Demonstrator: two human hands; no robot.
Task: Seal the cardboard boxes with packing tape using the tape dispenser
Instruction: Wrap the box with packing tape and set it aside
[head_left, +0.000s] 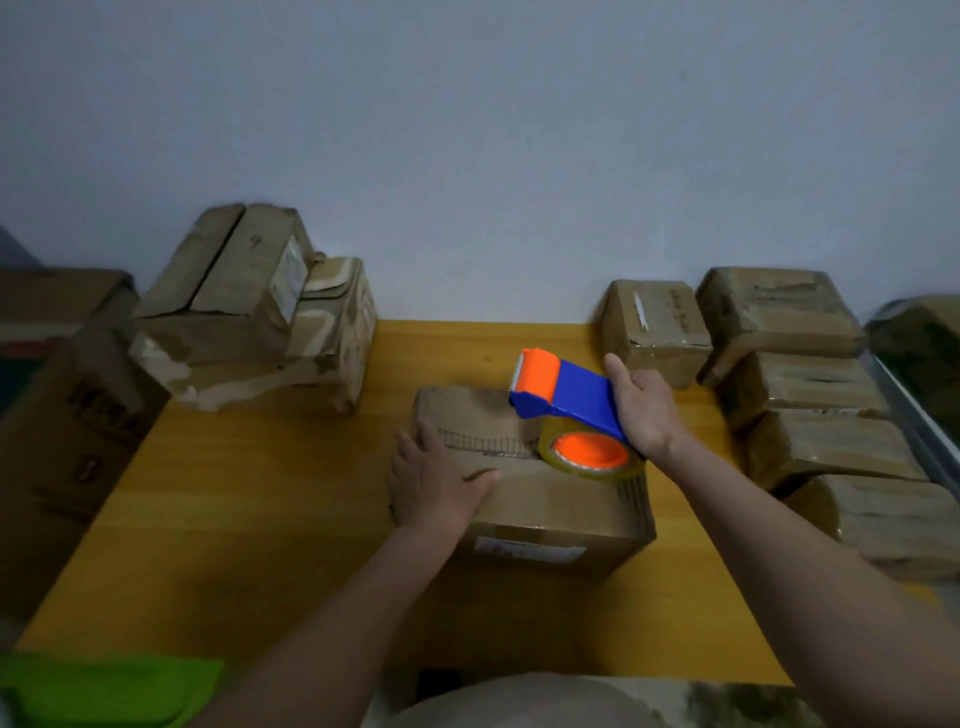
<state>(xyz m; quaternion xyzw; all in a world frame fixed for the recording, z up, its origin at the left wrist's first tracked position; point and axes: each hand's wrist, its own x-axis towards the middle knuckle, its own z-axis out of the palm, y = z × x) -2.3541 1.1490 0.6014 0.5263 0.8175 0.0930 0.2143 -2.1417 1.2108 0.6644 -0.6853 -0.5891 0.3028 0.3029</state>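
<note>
Right hand (644, 410) grips plastic dispenser (566, 395); left hand (434, 475) seemingly flat on corrugated box (545, 509)

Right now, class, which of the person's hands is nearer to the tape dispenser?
Right. The right hand grips the tape dispenser at its blue body; the left hand lies flat on the cardboard box, apart from it.

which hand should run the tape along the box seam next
Right. The right hand already grips the blue and orange tape dispenser over the brown cardboard box, by its seam. The left hand lies flat on the lid, holding it.
</note>
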